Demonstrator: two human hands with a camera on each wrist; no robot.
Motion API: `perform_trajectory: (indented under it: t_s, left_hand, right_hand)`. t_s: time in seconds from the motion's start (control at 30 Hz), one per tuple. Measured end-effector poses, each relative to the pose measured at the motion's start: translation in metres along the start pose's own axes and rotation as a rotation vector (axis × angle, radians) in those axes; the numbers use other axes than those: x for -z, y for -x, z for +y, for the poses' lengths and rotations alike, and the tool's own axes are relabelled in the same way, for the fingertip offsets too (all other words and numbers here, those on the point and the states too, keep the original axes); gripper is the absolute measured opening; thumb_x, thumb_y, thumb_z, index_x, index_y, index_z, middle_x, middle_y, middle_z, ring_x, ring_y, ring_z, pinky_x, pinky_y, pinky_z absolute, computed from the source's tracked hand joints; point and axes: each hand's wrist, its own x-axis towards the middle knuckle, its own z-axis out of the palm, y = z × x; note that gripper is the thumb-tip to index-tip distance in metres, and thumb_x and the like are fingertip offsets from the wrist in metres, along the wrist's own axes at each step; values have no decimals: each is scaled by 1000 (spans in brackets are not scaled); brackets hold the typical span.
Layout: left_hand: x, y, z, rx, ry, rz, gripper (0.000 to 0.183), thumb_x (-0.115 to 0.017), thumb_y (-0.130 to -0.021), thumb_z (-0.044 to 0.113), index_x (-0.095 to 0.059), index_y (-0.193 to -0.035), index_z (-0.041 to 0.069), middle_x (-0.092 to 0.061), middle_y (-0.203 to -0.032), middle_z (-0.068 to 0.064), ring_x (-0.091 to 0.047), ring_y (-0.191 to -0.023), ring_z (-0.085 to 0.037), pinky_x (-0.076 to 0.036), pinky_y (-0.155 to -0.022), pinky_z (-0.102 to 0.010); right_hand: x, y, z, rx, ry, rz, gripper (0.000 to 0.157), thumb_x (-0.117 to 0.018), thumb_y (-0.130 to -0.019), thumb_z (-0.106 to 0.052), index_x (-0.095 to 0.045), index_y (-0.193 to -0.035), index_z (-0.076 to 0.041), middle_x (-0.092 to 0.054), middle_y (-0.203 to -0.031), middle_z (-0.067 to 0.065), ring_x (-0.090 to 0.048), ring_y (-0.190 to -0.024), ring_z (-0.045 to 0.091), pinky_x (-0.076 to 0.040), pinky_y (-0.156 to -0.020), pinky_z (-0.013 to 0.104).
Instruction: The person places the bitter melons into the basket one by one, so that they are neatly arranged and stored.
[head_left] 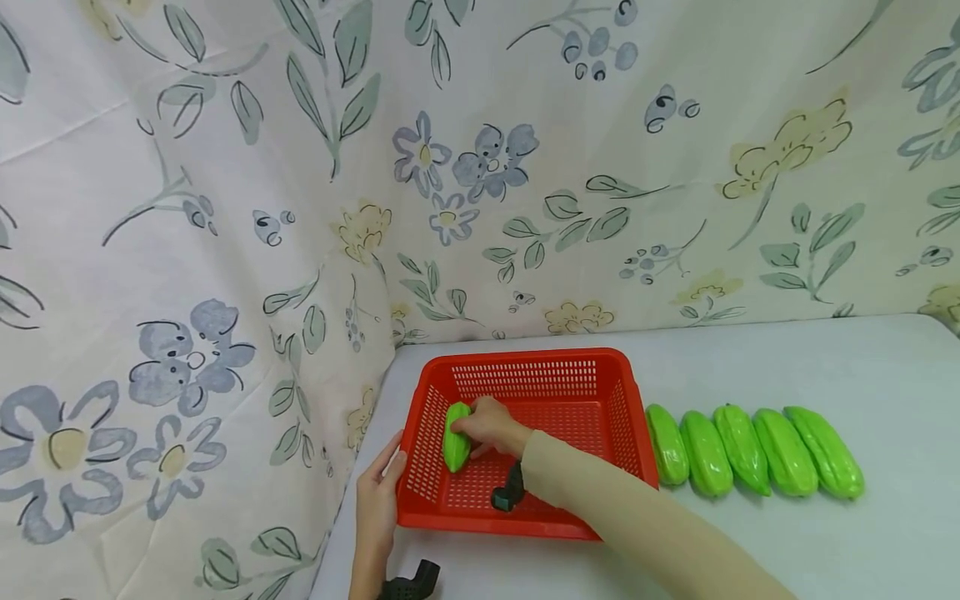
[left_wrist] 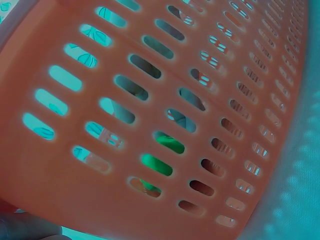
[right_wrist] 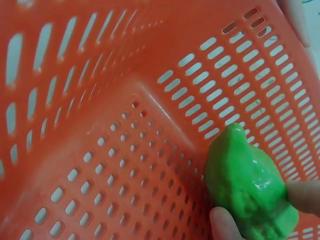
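My right hand (head_left: 493, 427) reaches into a red perforated plastic basket (head_left: 525, 527) and grips a glossy, lumpy green vegetable (head_left: 455, 440) that resembles a bitter melon. Its narrow tip shows in the right wrist view, where a thumb and finger hold the vegetable (right_wrist: 245, 185) from both sides. The left wall of the basket is close beside it. Outside that wall, my left hand (head_left: 377, 492) touches the rim with fairly straight fingers. Slotted basket wall (left_wrist: 65, 170) fills most of the left wrist view, with green visible through several slots.
Right of the basket, several similar green vegetables (head_left: 742, 450) lie side by side on the white table (head_left: 915, 417). A floral curtain (head_left: 555, 167) hangs behind the table and along its left side.
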Motion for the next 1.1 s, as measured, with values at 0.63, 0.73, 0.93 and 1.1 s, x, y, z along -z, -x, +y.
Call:
perform_trajectory:
  t_s: [0.63, 0.73, 0.93, 1.1]
  left_hand:
    - [0, 3, 1, -10, 6, -1, 47, -52, -109, 36, -54, -154, 22, -53, -157, -8, -52, -143, -32, -59, -95, -28]
    - [0, 2, 1, -10, 7, 0, 47, -52, -109, 36, -54, -154, 22, -54, -156, -7, -54, -141, -32, -59, -94, -28]
    - [0, 0, 0, 3, 29, -7, 47, -52, -109, 35, -53, -154, 21, -53, -157, -5, -56, -137, -29, -60, -88, -23]
    - [-1, 1, -1, 11, 34, -1, 48, -54, -108, 40, -53, -154, 25, -52, -158, -3, -55, -139, -30, -61, -91, -30]
  right_hand:
    - [12, 9, -1, -54, 12, -36, 35, -73, -96, -15, -60, -120, 7, -69, -100, 16, -75, -83, 29, -66, -72, 41]
    - [12, 8, 0, -57, -6, -68, 34, -71, -97, -14, -60, -121, 7, -70, -100, 17, -75, -82, 28, -66, -72, 40]
    - [13, 8, -2, -46, -15, -93, 29, -71, -98, -13, -62, -117, 6, -70, -99, 17, -75, -84, 30, -66, -73, 42]
    - [21, 10, -8, -48, 7, -67, 28, -71, -98, -15, -60, -114, 5, -68, -108, 21, -75, -91, 35, -66, -74, 43]
